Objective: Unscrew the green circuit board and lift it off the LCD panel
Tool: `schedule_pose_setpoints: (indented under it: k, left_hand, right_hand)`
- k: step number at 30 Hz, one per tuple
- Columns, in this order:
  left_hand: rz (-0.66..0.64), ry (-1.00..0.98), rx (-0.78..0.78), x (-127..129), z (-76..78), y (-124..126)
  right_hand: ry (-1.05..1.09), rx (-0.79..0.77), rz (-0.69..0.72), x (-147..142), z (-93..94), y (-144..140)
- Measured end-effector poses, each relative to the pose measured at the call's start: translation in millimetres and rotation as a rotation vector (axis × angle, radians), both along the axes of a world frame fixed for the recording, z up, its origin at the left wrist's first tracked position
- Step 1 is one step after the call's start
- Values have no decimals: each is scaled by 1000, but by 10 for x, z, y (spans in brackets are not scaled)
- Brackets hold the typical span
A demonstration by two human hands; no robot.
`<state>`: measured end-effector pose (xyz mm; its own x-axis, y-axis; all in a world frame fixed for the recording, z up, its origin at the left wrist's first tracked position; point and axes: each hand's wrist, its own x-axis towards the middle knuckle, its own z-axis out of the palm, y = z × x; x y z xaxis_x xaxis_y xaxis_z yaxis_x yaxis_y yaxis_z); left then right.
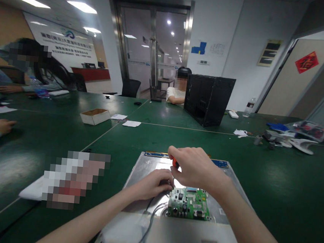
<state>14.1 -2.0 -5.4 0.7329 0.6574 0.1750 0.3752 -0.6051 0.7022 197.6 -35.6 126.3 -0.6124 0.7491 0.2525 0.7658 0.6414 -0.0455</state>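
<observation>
A flat metal panel lies face down on the green table in front of me, with a green circuit board mounted near its middle and thin cables running from it toward me. My right hand is above the board, closed around a tool with an orange handle, likely a screwdriver. My left hand rests on the panel just left of the board, fingertips bent down at the board's upper left corner. What the fingertips touch is hidden.
A black computer case stands at the far side, a person seated behind it. A small open cardboard box and paper slips lie mid-table. Other people's arms rest at the left edge. Loose parts and bags sit far right.
</observation>
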Motion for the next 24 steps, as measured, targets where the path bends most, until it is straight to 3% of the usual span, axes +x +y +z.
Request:
schedule_pose_setpoints:
  k: [6,14,24]
  left_hand:
    - [18,-4,-9,15,66,-29]
    - [4,-21,-25,4,9,4]
    - [-1,3,-29,2,-1,3]
  right_hand:
    - [-35,46,-46,-6,-26,43]
    - [10,10,24,13,-7,2]
    - [-24,66,-13,0,-12,20]
